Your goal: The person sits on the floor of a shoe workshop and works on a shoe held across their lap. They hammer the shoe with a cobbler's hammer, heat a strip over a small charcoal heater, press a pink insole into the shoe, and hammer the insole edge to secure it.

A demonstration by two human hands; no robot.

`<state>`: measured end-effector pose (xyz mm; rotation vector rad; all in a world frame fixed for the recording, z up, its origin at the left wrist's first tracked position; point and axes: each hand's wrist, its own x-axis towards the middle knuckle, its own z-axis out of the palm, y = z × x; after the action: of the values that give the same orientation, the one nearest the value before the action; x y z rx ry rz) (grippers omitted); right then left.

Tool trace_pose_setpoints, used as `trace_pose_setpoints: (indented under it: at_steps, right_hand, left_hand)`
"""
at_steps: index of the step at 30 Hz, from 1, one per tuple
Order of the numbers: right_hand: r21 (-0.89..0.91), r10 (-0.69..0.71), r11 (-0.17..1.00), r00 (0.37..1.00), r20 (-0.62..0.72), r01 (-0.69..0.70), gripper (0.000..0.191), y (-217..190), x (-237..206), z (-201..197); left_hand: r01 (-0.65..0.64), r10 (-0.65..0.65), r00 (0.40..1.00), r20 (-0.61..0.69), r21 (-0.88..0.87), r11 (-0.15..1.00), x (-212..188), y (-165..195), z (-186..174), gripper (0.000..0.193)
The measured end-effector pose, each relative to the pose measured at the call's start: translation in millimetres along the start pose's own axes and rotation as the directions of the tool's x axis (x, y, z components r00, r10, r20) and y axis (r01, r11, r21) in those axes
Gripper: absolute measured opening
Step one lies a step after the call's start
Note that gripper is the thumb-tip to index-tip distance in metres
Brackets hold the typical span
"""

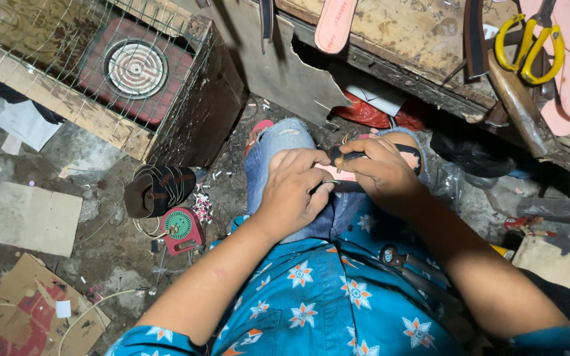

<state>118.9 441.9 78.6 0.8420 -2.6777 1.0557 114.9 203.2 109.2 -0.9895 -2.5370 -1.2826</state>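
On the lap, over the knee in torn blue jeans, lies a flat pink rubber sandal sole (338,174) with a black strap. The left hand (293,191) presses on the sole, its grip pinching what seems a thin metal tool, though the fingers hide most of it. The right hand (380,173) clamps the sole's far side, grip closed around a dark handle. Good work here wants the sole pinned firmly and the tool steered away from the fingers. Beyond the sole, yellow-handled scissors (529,49) rest on the worn wooden bench (404,33).

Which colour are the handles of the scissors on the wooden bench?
The scissors have yellow handles, seen in the head view at the upper right.
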Motion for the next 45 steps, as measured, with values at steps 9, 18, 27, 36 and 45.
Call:
trace_pose_setpoints:
  at_steps: [9,18,27,36,45]
  right_hand:
    - [0.029,0.027,0.999,1.000,-0.001,-0.027,0.029,0,0,-1]
    - [0.068,0.074,0.995,0.997,0.002,-0.074,0.031,-8,1,-4]
    - [0.067,0.066,0.996,0.998,-0.023,-0.064,0.036,-19,-2,-6]
    - [-0.021,0.119,0.992,0.985,-0.126,-0.122,0.025,-26,-6,12]
    - [-0.463,0.223,0.816,0.928,-0.300,-0.345,0.030,26,-21,-96]
  left_hand:
    - [0.104,-0.104,0.994,-0.043,0.005,0.995,4,1,12,0.015]
    - [0.159,-0.158,0.986,-0.043,0.018,0.987,6,4,12,0.014]
    - [0.174,-0.169,0.983,-0.065,0.067,0.983,9,13,-3,0.052]
    - [0.296,-0.300,0.950,0.080,0.068,0.953,6,12,-3,0.045]
    - [0.168,-0.171,0.984,0.050,0.058,0.984,-5,11,-7,0.036]
